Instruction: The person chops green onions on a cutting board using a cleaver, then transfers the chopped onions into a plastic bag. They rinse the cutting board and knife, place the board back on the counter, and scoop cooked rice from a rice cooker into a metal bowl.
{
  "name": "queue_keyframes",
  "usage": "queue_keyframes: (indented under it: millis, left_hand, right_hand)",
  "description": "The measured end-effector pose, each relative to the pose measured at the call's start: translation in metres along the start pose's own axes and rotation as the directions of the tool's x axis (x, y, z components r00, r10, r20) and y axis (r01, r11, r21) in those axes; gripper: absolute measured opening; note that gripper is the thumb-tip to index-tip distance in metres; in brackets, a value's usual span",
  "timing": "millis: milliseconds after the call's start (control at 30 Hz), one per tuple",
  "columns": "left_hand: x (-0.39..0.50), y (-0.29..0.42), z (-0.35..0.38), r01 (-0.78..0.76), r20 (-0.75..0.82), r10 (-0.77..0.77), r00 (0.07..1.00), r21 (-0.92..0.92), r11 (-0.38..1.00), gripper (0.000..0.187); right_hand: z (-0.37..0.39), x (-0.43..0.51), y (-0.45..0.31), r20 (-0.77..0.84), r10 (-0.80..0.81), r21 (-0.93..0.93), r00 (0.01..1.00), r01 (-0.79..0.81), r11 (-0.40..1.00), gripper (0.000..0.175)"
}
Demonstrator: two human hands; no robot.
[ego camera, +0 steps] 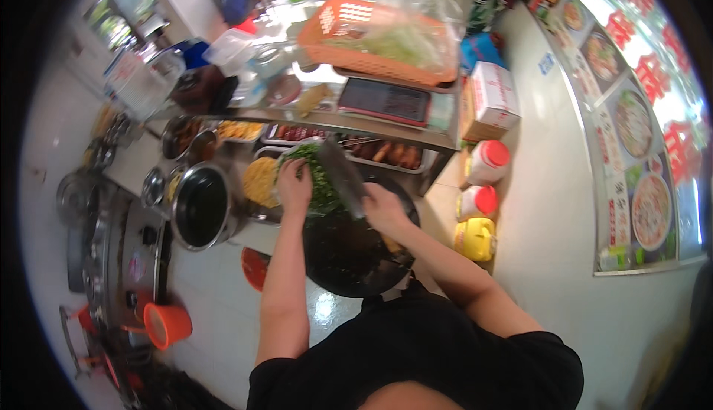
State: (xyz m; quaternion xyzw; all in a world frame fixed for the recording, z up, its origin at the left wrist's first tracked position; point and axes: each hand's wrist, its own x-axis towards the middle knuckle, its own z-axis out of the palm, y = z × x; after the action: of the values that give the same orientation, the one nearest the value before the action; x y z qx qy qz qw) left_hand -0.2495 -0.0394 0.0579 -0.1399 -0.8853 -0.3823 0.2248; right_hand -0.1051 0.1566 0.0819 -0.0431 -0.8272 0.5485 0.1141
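Observation:
My right hand [383, 208] grips the handle end of a cleaver [341, 177], whose broad blade is tilted beside a heap of chopped green herbs [320, 179]. My left hand [295, 182] is at the left side of the herbs, fingers touching them; whether it grips anything is hidden. The herbs seem to sit in a pale container, mostly covered. Beneath both forearms is a large black round surface [351, 254], a wok or a chopping board, with green bits on it. Close to my left hand lies a tray of yellow shredded food [260, 181].
Trays of browned meat [392, 154] and red pieces stand under a steel shelf [267, 113]. The shelf holds an orange basket [379, 42] and a tablet-like device [384, 101]. A steel pot [201, 206] is at left, lidded jars [487, 162] at right. A person [242, 0] is outside.

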Motion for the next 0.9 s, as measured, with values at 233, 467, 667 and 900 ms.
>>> queue_keyframes:
  millis: [233, 467, 667, 900]
  left_hand:
    - [-0.069, 0.026, -0.036, 0.188, -0.041, -0.244, 0.969, -0.518, 0.834, 0.011]
    - [-0.192, 0.018, -0.02, 0.2, -0.001, -0.205, 0.979, -0.233, 0.952, 0.011]
    - [-0.197, -0.02, -0.007, 0.136, -0.002, -0.136, 0.991, -0.006, 0.991, 0.017]
    - [-0.197, -0.013, -0.007, 0.22, 0.085, -0.212, 0.974, -0.106, 0.97, 0.02]
  right_hand:
    - [-0.074, -0.06, 0.066, 0.127, 0.353, 0.074, 0.927, -0.363, 0.929, 0.033]
    - [-0.111, -0.131, 0.116, 0.085, 0.528, 0.076, 0.845, -0.534, 0.842, 0.025]
    - [-0.103, -0.13, 0.129, 0.077, 0.533, 0.145, 0.842, -0.539, 0.83, 0.026]
    - [-0.067, -0.116, 0.125, 0.261, 0.506, 0.157, 0.822, -0.553, 0.818, 0.022]
